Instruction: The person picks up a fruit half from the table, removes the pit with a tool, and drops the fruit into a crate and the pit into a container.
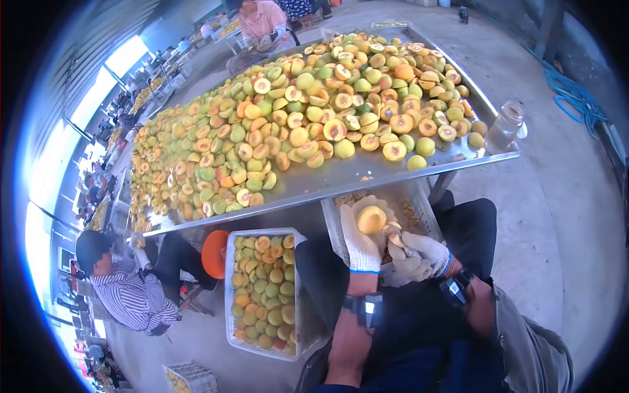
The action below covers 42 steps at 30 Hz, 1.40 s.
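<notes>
My left hand, in a white knit glove with a pale palm, is closed around a yellow peach half. Close beside it, my gloved right hand grips a small brownish tool, whose tip is near the peach; its exact kind is too small to make out. Both hands are above a white crate holding light-coloured scraps, between my knees. In front of me, a metal table bears a large heap of halved and whole peaches.
A glass jar stands on the table's right corner. To my left are a white crate of peaches, an orange bucket and a seated person in stripes. Another person works across the table. A blue hose lies at right.
</notes>
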Tool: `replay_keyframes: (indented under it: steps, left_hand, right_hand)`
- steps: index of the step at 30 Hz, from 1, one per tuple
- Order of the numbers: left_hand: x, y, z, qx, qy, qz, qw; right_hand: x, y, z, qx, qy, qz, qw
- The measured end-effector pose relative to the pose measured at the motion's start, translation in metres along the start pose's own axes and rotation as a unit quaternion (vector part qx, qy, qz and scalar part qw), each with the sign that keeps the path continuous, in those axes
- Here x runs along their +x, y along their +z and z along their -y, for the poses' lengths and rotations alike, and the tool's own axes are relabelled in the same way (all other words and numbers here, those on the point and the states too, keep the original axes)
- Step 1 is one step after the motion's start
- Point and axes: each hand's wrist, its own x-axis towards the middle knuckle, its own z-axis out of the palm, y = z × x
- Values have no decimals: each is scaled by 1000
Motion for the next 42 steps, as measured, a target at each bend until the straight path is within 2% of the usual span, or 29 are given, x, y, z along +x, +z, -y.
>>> replay_keyframes:
  steps: [1, 2, 3, 4, 5, 7, 8, 10, 11, 12, 13, 16, 19, 21, 23, 24, 25, 27, 28, 29, 31, 32, 33, 35, 36, 37, 39, 41, 42]
  left_hand:
    - [11, -11, 3, 5, -8, -31, 999]
    - [21, -24, 4, 11, -15, -63, 998]
    - [28, -37, 4, 11, -15, -64, 998]
    - [32, -48, 2, 7, -31, -52, 998]
    - [35, -58, 1, 1, -46, -41, 998]
    - [29, -64, -2, -17, -41, -52, 998]
    - [28, -66, -6, -1, -29, -46, 999]
    - [25, -67, -24, 15, 1, -47, 999]
    - [20, -65, -37, 65, 58, -47, 995]
    - [14, -60, -52, 115, 113, -48, 986]
    - [9, -58, -72, 146, 168, -71, 972]
    - [4, -83, -135, 264, 282, -204, 899]
    - [-1, -168, -191, 343, 352, -321, 810]
    - [-10, -248, -217, 400, 345, -401, 748]
    - [-34, -251, -234, 365, 311, -457, 749]
    - [-34, -314, -248, 508, 301, -485, 644]
    - [-37, -317, -257, 505, 299, -491, 644]
    - [-44, -317, -273, 269, 296, -474, 785]
    - [-46, -340, -280, 489, 358, -407, 683]
    - [-44, -362, -288, 487, 356, -413, 683]
    - [-31, -343, -309, 222, 259, -459, 820]
    - [-33, -345, -310, 379, 299, -416, 771]
    - [-25, -353, -317, 378, 296, -417, 771]
    - [-4, -387, -336, 290, 154, -483, 812]
    - [10, -399, -341, 481, 121, -599, 628]
    - [11, -412, -340, 480, 118, -600, 629]
    - [10, -411, -331, 659, 105, -619, 415]
    - [4, -395, -324, 663, 108, -617, 409]
    - [2, -398, -323, 700, 129, -584, 391]
  right_hand:
    - [3, 5, 3, -2, -2, -1, 1000]
    - [10, 12, 8, -108, -20, -151, 982]
    - [13, 15, 10, -210, -37, -295, 931]
    - [17, 8, 6, -176, -106, -291, 934]
    - [16, 1, 8, -178, -105, -289, 935]
    - [15, 9, 11, -238, -83, -374, 893]
    - [10, 11, 13, -180, -70, -319, 928]
    - [10, 4, 14, -212, -76, -338, 914]
    - [13, 0, 11, -239, -86, -362, 897]
    - [18, -4, 7, -325, -133, -399, 847]
    - [19, -2, 7, -328, -129, -421, 836]
    - [14, -18, 6, -265, -119, -400, 869]
    - [15, -27, 1, -245, -128, -396, 876]
    - [18, -22, -2, -231, -116, -424, 868]
    - [23, -27, -5, -240, -105, -430, 864]
    - [26, -29, -7, -239, -92, -436, 863]
    - [28, -31, -9, -238, -78, -441, 862]
    - [34, -35, -11, -221, -63, -430, 873]
    - [38, -35, -12, -222, -58, -439, 869]
    - [41, -35, -13, -222, -56, -449, 864]
    - [47, -36, -12, -227, -46, -453, 861]
    - [50, -37, -13, -234, -42, -461, 855]
    - [54, -39, -15, -241, -37, -469, 849]
    - [58, -43, -18, -248, -29, -474, 844]
    - [61, -44, -20, -255, -23, -476, 842]
    - [63, -45, -22, -256, -21, -478, 840]
    - [67, -44, -21, -288, 3, -489, 823]
    - [73, -42, -22, -287, 8, -496, 820]
    - [76, -42, -23, -284, 8, -498, 819]
